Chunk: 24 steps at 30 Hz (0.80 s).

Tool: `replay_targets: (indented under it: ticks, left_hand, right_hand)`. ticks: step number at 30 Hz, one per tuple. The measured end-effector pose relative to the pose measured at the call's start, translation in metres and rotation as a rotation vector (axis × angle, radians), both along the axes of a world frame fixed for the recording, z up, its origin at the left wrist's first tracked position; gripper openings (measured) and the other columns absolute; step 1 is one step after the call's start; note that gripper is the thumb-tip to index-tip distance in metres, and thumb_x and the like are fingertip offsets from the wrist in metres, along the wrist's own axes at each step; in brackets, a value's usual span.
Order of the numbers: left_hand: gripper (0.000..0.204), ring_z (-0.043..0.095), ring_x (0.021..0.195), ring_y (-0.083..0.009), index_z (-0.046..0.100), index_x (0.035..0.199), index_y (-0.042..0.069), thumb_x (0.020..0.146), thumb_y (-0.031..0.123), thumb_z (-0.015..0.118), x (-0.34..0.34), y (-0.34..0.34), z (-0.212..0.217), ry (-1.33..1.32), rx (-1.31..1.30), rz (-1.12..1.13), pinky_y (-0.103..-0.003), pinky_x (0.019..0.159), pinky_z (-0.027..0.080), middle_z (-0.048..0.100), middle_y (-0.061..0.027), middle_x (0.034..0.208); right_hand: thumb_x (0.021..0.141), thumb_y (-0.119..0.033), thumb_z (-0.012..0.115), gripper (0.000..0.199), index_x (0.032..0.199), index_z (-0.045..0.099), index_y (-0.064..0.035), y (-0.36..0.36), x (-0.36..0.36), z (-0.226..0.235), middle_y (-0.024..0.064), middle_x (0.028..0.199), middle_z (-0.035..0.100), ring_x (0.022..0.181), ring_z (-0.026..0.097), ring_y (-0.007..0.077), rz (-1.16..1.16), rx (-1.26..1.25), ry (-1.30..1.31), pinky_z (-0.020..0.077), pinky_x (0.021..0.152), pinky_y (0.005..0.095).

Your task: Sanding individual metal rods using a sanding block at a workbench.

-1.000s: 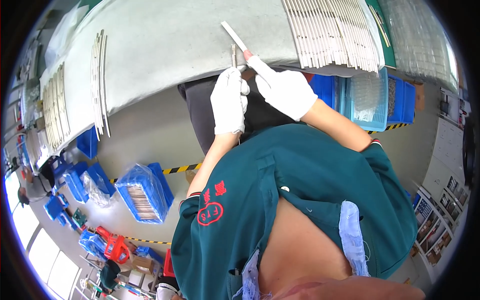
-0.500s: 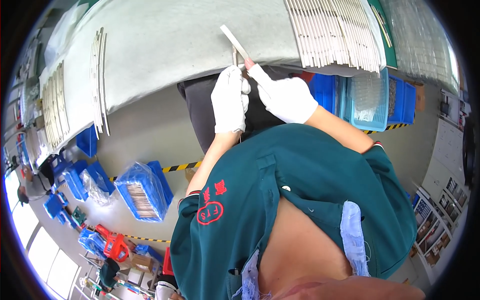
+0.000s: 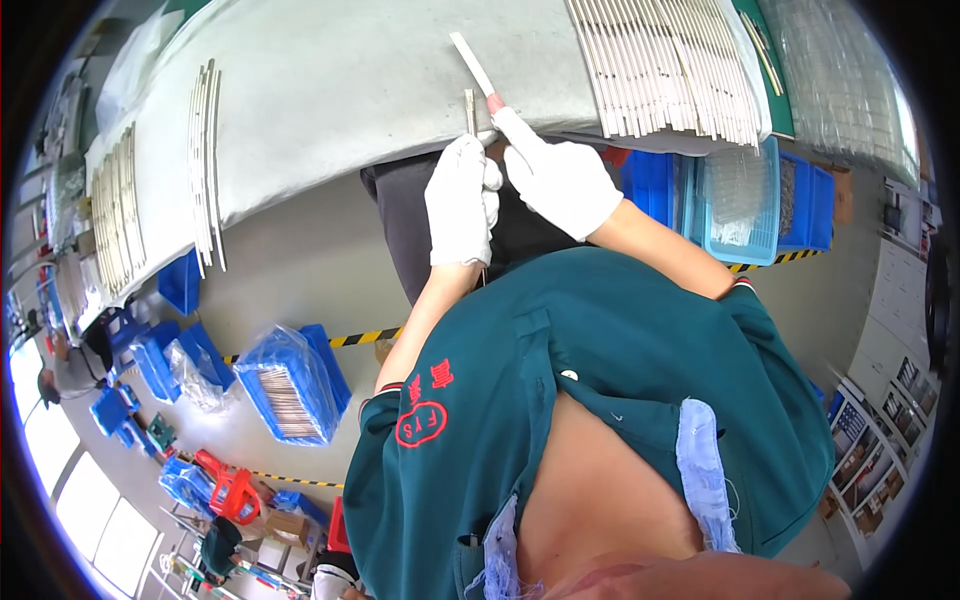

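Note:
Both my hands wear white gloves at the near edge of a grey-white work table (image 3: 340,90). My left hand (image 3: 462,200) pinches a short thin metal strip (image 3: 470,108) that stands up from its fingertips over the table edge. My right hand (image 3: 560,180) grips a pen-like tool (image 3: 485,80) with a red collar and a long white flat tip; the tip points away over the table, just right of the strip.
A dense row of thin metal strips (image 3: 665,65) lies at the table's right. Smaller bundles (image 3: 205,170) (image 3: 115,215) lie at its left. Blue bins (image 3: 295,385) (image 3: 740,200) stand on the floor, with yellow-black tape (image 3: 365,338) between them.
My hands shifted slightly at the table edge. The tool's white tip has swung a little further out over the table beside the strip.

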<state>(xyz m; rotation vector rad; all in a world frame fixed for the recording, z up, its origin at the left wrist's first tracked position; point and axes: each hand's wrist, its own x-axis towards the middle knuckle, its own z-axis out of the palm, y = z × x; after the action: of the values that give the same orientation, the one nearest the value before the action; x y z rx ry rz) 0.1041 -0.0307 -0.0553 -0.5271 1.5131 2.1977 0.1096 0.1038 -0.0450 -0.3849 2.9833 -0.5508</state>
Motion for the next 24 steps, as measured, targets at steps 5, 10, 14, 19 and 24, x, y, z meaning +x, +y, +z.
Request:
replay_targets:
  ticks: [5, 10, 14, 19, 24]
  left_hand:
    - [0.029, 0.033, 0.042, -0.001, 0.056, 0.113, 0.003, 0.094, 0.024, 0.049, -0.004, -0.007, 0.002, -0.038, 0.049, -0.052, -0.016, 0.038, 0.025, 0.048, 0.0043, 0.064]
    - [0.023, 0.052, 0.061, -0.0076, 0.063, 0.104, 0.005, 0.087, 0.02, 0.061, -0.018, -0.02, 0.062, 0.328, -0.543, -0.412, -0.022, 0.056, 0.042, 0.059, -0.0008, 0.069]
    - [0.03, 0.057, 0.071, -0.0218, 0.065, 0.097, 0.019, 0.069, 0.01, 0.061, -0.039, 0.004, 0.117, 1.415, -0.932, -0.645, -0.034, 0.064, 0.044, 0.058, -0.0026, 0.07]
    - [0.02, 0.058, 0.089, -0.0212, 0.06, 0.089, 0.017, 0.07, 0.012, 0.056, -0.076, 0.071, 0.084, 1.828, -1.218, -0.66, -0.044, 0.089, 0.039, 0.061, -0.0001, 0.081]
    - [0.009, 0.056, 0.103, -0.0267, 0.058, 0.082, 0.013, 0.075, 0.012, 0.051, -0.107, 0.123, 0.042, 1.917, -1.095, -0.75, -0.038, 0.09, 0.041, 0.062, -0.0051, 0.092]
  right_hand:
    - [0.087, -0.017, 0.048, 0.059, 0.142, 0.027, -0.0114, 0.01, 0.013, -0.008, 0.0096, 0.051, 0.053, 0.038, 0.051, 0.0238, 0.038, -0.061, 0.145, 0.0422, 0.039, 0.0357]
    - [0.086, -0.022, 0.049, 0.058, 0.141, 0.03, -0.0157, 0.01, 0.012, -0.014, 0.0094, 0.047, 0.052, 0.038, 0.053, 0.0263, -0.06, -0.115, 0.06, 0.043, 0.038, 0.0379]
    - [0.084, -0.021, 0.049, 0.02, 0.098, 0.058, -0.0107, 0.007, 0.008, -0.058, 0.0106, 0.057, 0.059, 0.047, 0.057, 0.0296, -0.029, -0.269, 0.25, 0.0454, 0.044, 0.0429]
    - [0.081, -0.022, 0.051, 0.02, 0.069, 0.06, -0.0084, 0.005, 0.002, -0.064, 0.0146, 0.056, 0.059, 0.05, 0.059, 0.032, -0.032, -0.254, 0.125, 0.0476, 0.049, 0.0457]
    - [0.081, -0.02, 0.052, 0.016, 0.072, 0.06, -0.0105, 0.006, 0.005, -0.03, 0.0119, 0.051, 0.057, 0.044, 0.057, 0.0306, -0.013, -0.251, 0.178, 0.0465, 0.045, 0.0439]
